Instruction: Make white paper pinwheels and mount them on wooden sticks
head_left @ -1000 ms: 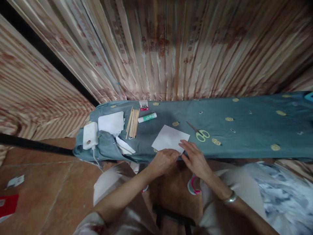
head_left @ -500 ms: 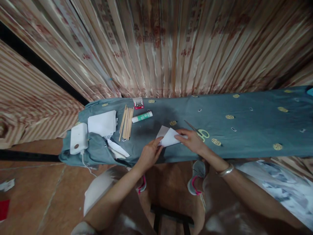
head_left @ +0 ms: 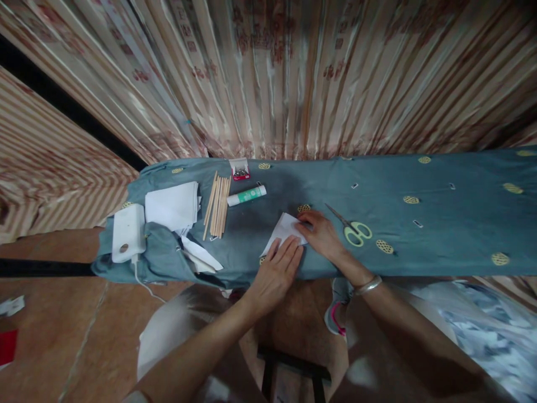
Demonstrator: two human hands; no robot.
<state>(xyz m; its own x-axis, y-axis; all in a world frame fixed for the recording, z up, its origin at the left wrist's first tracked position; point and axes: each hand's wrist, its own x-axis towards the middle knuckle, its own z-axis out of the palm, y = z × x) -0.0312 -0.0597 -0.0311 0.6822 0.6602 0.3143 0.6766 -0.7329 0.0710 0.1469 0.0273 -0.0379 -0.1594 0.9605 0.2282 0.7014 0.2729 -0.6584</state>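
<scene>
A folded piece of white paper [head_left: 283, 226] lies on the cloth-covered table in front of me. My left hand [head_left: 279, 266] rests flat on its near part, fingers stretched out and pressing down. At the paper's right edge, my right hand [head_left: 321, 235] has its thumb and bent fingers closed on it; the fingertips are partly hidden. Scissors [head_left: 354, 230] with pale green handles lie just right of my right hand, blades pointing up and left. A glue stick [head_left: 246, 195] with a green label lies beyond the paper, to the left.
Wooden sticks [head_left: 218, 207] lie left of the glue stick, below a small red box [head_left: 240, 169] of metal bits. Farther left are a stack of white paper [head_left: 171, 206], paper scraps [head_left: 200, 256] and a white device [head_left: 128, 233] with a cable. A curtain [head_left: 268, 84] hangs behind the table.
The paper has come down onto the table and is folded over. My left hand has moved right and flattened onto it. My right hand has shifted left, uncovering the scissors' handles.
</scene>
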